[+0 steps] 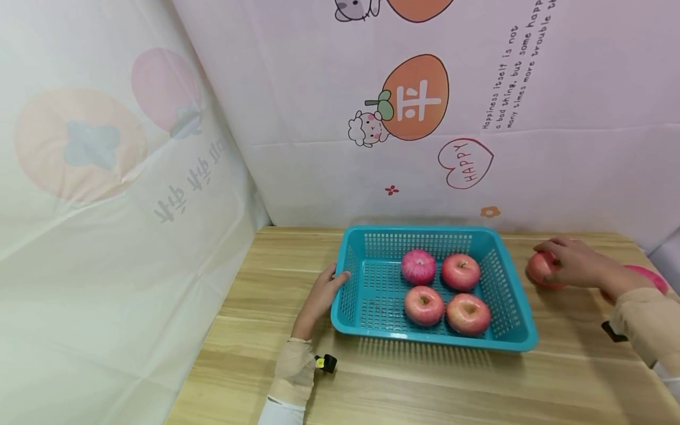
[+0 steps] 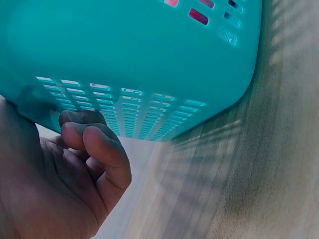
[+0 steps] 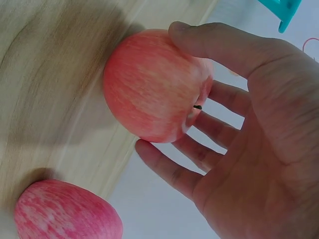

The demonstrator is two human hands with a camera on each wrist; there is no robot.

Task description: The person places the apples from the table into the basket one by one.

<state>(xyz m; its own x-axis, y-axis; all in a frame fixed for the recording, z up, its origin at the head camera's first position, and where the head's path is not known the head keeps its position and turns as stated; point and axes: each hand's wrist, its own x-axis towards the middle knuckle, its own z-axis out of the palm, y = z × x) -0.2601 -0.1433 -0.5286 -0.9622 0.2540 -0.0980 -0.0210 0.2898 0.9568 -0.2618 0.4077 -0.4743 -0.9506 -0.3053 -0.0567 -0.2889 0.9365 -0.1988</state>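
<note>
A turquoise plastic basket (image 1: 425, 337) stands on the wooden table with several apples in it, among them a red apple (image 1: 461, 272) and a deeper pink, streaked one (image 1: 418, 267). My left hand (image 1: 321, 295) holds the basket's left rim, thumb over the edge and fingers bent against the outer wall, as the left wrist view shows. Right of the basket, my right hand (image 1: 576, 262) grips another red apple (image 3: 154, 84) close over the table. Its thumb lies on one side of the fruit and the fingers reach round the other, with the stem facing the palm.
A pinkish apple (image 3: 67, 211) lies on the table near my right wrist, partly hidden by the forearm in the head view. Behind the table (image 1: 255, 283) hangs a printed white cloth (image 1: 319, 177), and another cloth (image 1: 106, 265) closes off the left side.
</note>
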